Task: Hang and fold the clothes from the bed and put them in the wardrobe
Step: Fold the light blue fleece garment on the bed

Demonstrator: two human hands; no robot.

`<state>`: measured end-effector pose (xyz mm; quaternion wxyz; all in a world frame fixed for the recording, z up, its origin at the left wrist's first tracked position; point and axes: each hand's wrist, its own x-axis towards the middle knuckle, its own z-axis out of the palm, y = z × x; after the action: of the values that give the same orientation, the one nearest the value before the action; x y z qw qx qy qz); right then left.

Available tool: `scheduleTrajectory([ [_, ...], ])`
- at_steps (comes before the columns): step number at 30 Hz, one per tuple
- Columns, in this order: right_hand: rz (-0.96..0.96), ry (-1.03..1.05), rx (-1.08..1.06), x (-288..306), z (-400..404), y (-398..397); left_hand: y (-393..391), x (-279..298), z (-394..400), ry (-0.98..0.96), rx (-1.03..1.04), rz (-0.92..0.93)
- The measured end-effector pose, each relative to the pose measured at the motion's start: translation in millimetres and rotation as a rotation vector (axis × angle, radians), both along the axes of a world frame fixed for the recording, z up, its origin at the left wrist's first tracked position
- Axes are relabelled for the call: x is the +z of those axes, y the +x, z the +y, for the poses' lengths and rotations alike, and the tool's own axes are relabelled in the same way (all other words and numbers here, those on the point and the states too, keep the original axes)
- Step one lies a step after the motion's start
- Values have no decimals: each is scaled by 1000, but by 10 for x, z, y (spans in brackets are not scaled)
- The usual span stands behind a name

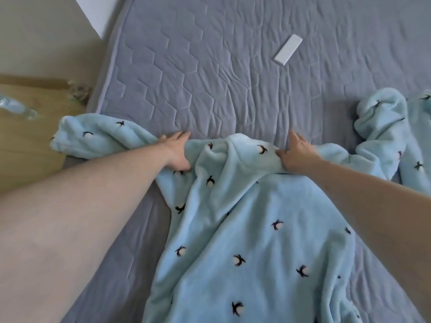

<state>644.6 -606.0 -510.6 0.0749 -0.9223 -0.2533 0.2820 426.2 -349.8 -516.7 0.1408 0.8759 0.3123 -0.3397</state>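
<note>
Fleece top (245, 229) — flat on bed (210, 66) | left hand (176, 151) grips shoulder | right hand (297, 152) pinches shoulder

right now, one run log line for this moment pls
step: spreading garment | left hand: grips blue fleece top shoulder | right hand: grips other shoulder | top: flat on bed | white remote: untouched

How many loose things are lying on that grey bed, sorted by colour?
Light blue: 2, the fleece top held by the left hand and right hand, and a second fleece garment at the right
White: 1, a flat bar
Total: 3
</note>
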Motion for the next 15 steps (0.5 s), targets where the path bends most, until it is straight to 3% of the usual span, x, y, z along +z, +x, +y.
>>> scheduleTrajectory([
  [2,100,-134,30,-9,-94,-40,-115,16,10,49,-19,25],
  [5,121,-208,159,79,-218,-73,-211,227,46,227,-106,-99],
  [9,-125,259,-100,454,-176,56,-269,603,222,362,-21,-459],
  [11,-202,398,-96,579,-141,162,-281,719,271,425,16,-582],
  [13,-113,285,-8,578,-115,206,-316,761,280,413,-8,-514],
  [15,114,81,34,494,-102,117,-365,724,234,333,-68,-361],
])
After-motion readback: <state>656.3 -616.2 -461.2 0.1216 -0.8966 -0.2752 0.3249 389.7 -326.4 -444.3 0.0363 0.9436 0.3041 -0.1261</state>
